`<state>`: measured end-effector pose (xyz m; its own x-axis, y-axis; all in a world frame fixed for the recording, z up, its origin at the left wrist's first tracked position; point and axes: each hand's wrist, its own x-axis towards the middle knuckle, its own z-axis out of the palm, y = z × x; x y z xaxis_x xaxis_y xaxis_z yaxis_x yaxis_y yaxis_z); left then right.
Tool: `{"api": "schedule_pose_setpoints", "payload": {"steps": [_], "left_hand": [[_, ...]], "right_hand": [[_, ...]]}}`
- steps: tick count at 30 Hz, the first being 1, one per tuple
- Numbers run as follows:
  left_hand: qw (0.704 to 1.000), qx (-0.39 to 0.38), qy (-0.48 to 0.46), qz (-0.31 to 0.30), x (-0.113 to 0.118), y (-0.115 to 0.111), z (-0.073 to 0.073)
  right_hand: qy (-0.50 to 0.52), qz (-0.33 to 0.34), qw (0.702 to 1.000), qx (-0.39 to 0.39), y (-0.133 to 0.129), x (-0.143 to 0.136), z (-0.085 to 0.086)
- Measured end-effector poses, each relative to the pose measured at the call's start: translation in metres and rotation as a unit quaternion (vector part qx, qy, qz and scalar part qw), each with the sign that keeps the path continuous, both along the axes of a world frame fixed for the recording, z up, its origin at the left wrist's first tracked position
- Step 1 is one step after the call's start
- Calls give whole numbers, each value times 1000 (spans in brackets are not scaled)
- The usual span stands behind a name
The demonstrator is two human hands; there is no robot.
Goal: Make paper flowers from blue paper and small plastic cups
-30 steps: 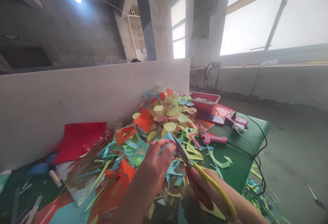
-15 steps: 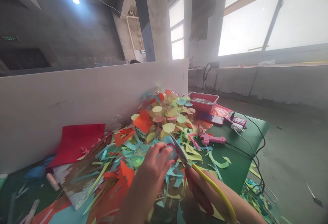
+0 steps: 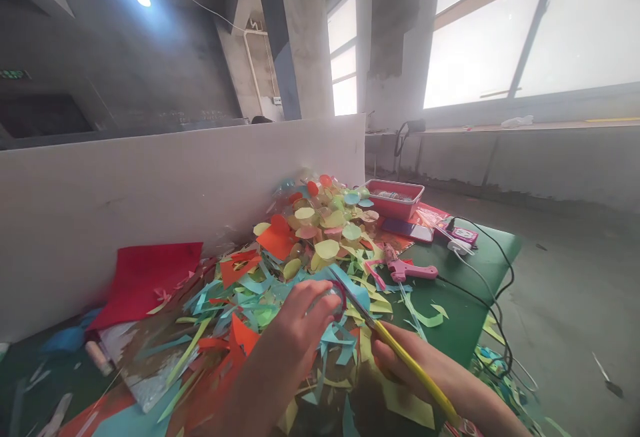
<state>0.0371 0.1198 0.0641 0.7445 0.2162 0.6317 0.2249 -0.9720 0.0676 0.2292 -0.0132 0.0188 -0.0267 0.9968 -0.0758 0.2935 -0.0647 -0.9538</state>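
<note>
My left hand (image 3: 295, 320) is closed around a small clear, rounded piece (image 3: 334, 298) with a dark pink rim; its exact kind is partly hidden by my fingers. Light blue paper (image 3: 359, 292) lies against the rim and spreads out beyond it. My right hand (image 3: 417, 360) grips yellow-handled scissors (image 3: 361, 309), whose blades point up and left along the blue paper, beside my left fingertips. The blades look nearly together. Underneath both hands lie many paper scraps in blue, green, yellow and orange.
Behind my hands rises a heap of clear rounded pieces with coloured paper discs (image 3: 327, 249). A pink glue gun (image 3: 410, 271) with a cord lies to the right, near a phone (image 3: 407, 229) and a red basket (image 3: 395, 207). Red sheets (image 3: 150, 277) lie left, before a white board (image 3: 165, 190).
The scissors' blades have come together and their handles have closed, so the red lower handle no longer shows. A blue paper flap now stands out to the right of the blades.
</note>
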Motion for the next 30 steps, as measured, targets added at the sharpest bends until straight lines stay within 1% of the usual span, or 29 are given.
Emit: {"api": "schedule_pose_setpoints", "payload": {"steps": [2, 5, 9, 12, 18, 24, 28, 30], "left_hand": [[1000, 14, 2, -12, 0, 1, -1], [1000, 16, 3, -19, -1, 1, 1], [1000, 7, 4, -9, -1, 0, 3], [1000, 8, -9, -1, 2, -2, 2], [999, -30, -20, 29, 5, -4, -4], [999, -22, -6, 44, 4, -3, -6], [997, -62, -3, 51, 3, -7, -3], [995, -84, -6, 44, 3, -9, -1]], "right_hand": [[8, -3, 1000, -12, 2, 0, -2], [12, -19, 999, -50, 5, -2, -6], [-10, -55, 996, -63, 6, -7, -6], [-12, -71, 994, -77, 7, -11, -4], [-15, -85, 994, -68, 8, -12, -2], [-24, -94, 993, -71, 9, -14, -3], [-16, -120, 988, -99, 9, -15, 1], [6, -99, 991, -86, 8, -12, 4]]}}
